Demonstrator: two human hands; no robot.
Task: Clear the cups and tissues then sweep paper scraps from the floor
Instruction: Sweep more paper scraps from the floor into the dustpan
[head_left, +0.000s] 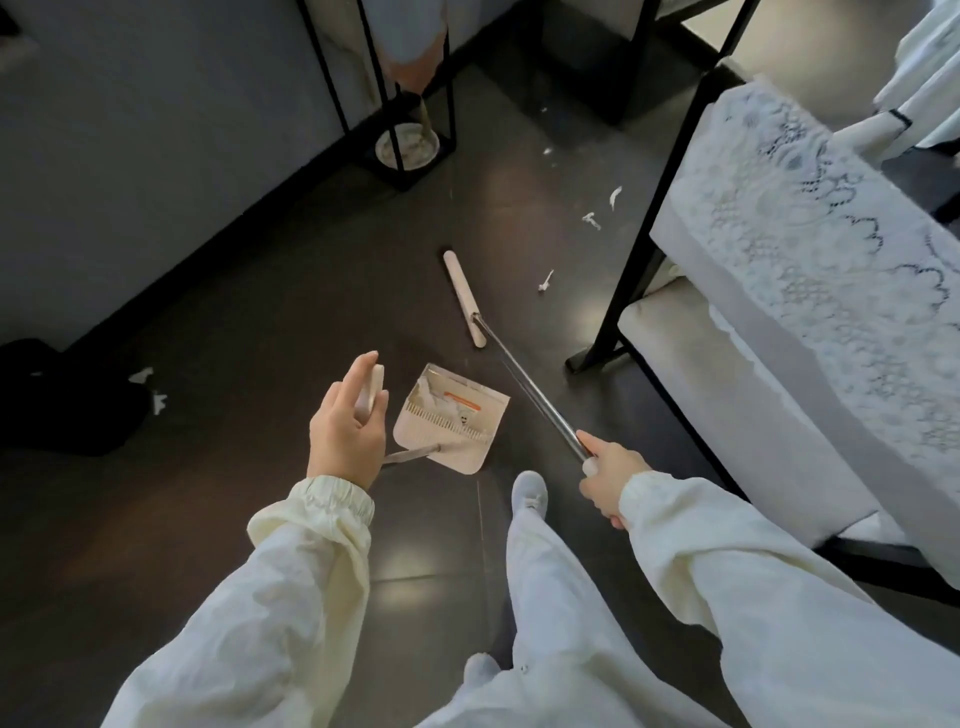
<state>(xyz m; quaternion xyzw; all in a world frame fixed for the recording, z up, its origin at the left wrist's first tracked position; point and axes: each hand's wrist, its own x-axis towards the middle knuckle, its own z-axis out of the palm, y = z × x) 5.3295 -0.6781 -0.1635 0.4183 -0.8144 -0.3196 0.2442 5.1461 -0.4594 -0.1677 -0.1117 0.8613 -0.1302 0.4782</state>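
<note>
Dark floor (270, 322), scraps (592, 221) unswept.
Our left hand (343, 431) loosely curls round the dustpan (447, 426) handle, right hand (610, 480) clamps the broom (524, 387); we should sweep short strokes panward.

The dustpan (451, 426) is set on the floor (270, 291) just ahead of a foot (529, 492), with the broom head (464, 297) placed farther ahead. Paper scraps (592, 220) are scattered beyond and right of the broom head, near a table leg (655, 208); others (150, 387) are found far left. A stand (402, 104) is positioned at the wall beyond.
</note>
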